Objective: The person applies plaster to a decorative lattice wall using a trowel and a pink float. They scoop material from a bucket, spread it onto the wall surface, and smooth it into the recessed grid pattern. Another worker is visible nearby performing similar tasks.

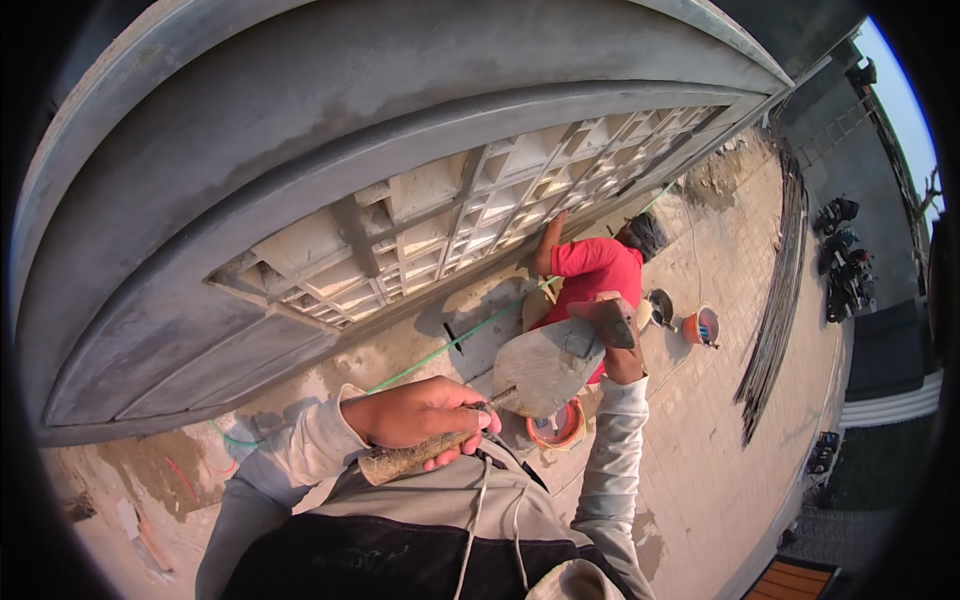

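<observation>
My left hand (425, 415) is closed around the worn wooden handle of a trowel (540, 375), held in front of my chest. Its broad, rounded grey blade points away to the right. At the far end of that blade is my right hand (610, 305), its fingers closed on a flat, brownish tool (618, 328) whose kind I cannot make out. A small dark grey patch shows on the blade beside this tool. Under the blade, partly hidden, stands an orange bucket (556, 428).
A co-worker in a red shirt (600, 270) crouches ahead, one arm reaching to the latticed grey wall (450, 210). Beyond are a black bowl (660, 307) and another orange bucket (703, 326). A green hose (440, 350) runs along the wall; long rods (780, 310) lie right.
</observation>
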